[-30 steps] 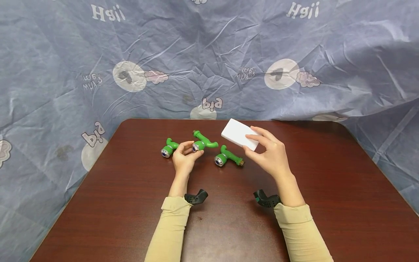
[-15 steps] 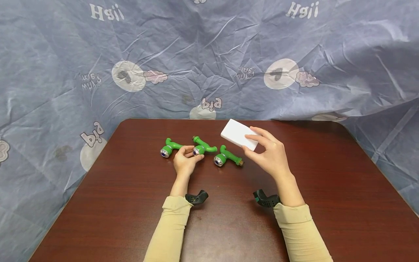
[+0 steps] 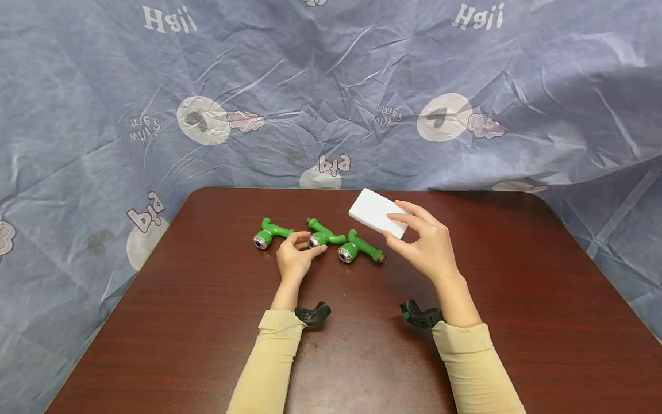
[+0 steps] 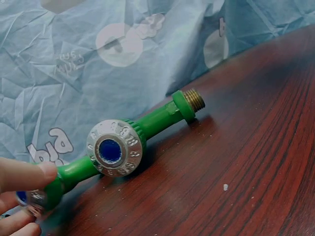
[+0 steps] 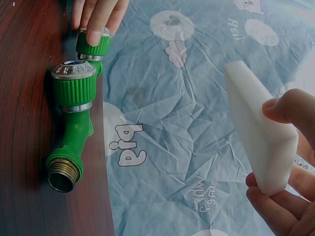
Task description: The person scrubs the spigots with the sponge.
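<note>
My left hand (image 3: pixel 293 260) pinches the knob of the middle green tap (image 3: pixel 330 236) between thumb and fingers, close over the table. In the left wrist view, those fingers (image 4: pixel 27 174) wrap the knob at the lower left edge. Right beside it lies another green tap (image 3: pixel 360 246), with a silver-rimmed, blue-centred knob and a brass threaded end. A third green tap (image 3: pixel 269 232) rests to the left, partly behind my left fingers. Raised over the table, my right hand (image 3: pixel 428 241) grips a white rectangular sponge (image 3: pixel 373 210) by its near end, thumb on one face and fingers on the other.
The dark red-brown table (image 3: pixel 496 259) bears all three taps near its middle. Behind it hangs a creased blue-grey printed cloth (image 3: pixel 331 75). A black wrist mount (image 3: pixel 313 314) sits on the left wrist and a matching mount (image 3: pixel 421 315) on the right.
My left hand has lowered the middle tap toward the table and shifted it slightly right, closer to the right-hand tap. The right hand and sponge have hardly moved.
</note>
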`<state>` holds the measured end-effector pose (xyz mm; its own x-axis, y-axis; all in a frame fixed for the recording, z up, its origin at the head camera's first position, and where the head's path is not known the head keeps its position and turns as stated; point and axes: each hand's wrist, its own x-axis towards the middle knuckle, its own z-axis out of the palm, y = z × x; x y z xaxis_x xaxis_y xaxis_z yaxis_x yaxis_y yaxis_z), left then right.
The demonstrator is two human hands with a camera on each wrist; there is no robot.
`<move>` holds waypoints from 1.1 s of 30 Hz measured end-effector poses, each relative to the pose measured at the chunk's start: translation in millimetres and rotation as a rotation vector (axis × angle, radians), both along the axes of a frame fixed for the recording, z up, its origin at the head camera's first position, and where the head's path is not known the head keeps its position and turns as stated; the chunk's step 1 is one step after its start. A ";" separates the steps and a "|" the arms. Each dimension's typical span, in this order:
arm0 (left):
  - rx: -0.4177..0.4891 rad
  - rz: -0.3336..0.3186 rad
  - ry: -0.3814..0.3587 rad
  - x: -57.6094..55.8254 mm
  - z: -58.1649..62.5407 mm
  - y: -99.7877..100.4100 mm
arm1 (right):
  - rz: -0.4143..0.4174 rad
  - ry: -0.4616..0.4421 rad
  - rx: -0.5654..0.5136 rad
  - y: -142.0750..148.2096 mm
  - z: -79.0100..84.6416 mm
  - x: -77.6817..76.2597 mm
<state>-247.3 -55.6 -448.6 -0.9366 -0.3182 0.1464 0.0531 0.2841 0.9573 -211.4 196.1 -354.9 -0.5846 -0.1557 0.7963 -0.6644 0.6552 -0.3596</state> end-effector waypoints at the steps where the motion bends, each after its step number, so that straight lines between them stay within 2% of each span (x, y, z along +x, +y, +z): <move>1: -0.010 -0.004 0.005 0.3 0.5 -0.5 | 0.000 0.001 0.000 0.0 -0.1 -0.2; 4: -0.033 -0.007 0.039 1.3 3.1 -2.7 | 0.004 0.004 -0.001 0.1 -0.3 -0.6; 8: -0.033 0.034 0.127 1.3 7.6 -8.9 | 0.008 0.006 -0.005 0.1 -0.2 -0.8; 12: -0.001 0.102 0.203 0.5 11.4 -18.0 | 0.008 0.004 -0.006 0.1 -0.1 -0.5; 16: 0.045 0.176 0.244 0.7 15.2 -29.7 | 0.008 0.002 -0.003 -0.1 -0.4 -0.5; 22: 0.077 0.323 0.301 1.2 19.2 -50.1 | 0.009 0.002 0.000 -0.5 -0.8 -1.1; 25: 0.077 0.395 0.302 1.4 19.3 -59.5 | 0.008 0.001 -0.001 -0.6 -0.7 -1.0; 29: 0.079 0.460 0.272 1.9 18.0 -69.9 | 0.007 0.003 -0.002 -0.4 -0.8 -0.8; 33: 0.057 0.474 0.179 1.8 16.1 -78.5 | 0.010 0.006 -0.005 -0.1 -1.1 -0.8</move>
<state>-245.5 -134.1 -432.5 -0.6493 -0.7143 0.2611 0.0953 0.2643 0.9597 -212.2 196.0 -356.0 -0.5784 -0.1578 0.8004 -0.6729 0.6469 -0.3587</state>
